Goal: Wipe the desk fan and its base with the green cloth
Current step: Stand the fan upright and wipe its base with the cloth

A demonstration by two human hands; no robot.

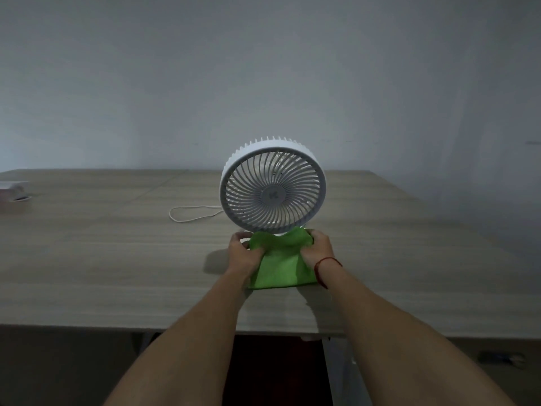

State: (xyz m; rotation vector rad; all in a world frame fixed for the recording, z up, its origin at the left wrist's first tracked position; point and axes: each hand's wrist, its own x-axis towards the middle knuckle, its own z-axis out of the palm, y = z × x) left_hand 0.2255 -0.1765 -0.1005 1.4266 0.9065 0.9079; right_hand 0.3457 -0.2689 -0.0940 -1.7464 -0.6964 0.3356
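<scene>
A white desk fan [272, 186] stands upright on the wooden table, its round grille facing me. The green cloth [281, 265] is draped over the fan's base, which it hides almost entirely. My left hand [243, 251] grips the cloth's left side just below the grille. My right hand [317, 249], with a red string at the wrist, clutches the cloth's right side. Both hands press the cloth around the base.
The fan's white cord [191, 213] loops on the table [117, 259] to the left behind the fan. A pale object [14, 191] lies at the far left edge. The table's near edge runs just below my forearms; a plain wall stands behind.
</scene>
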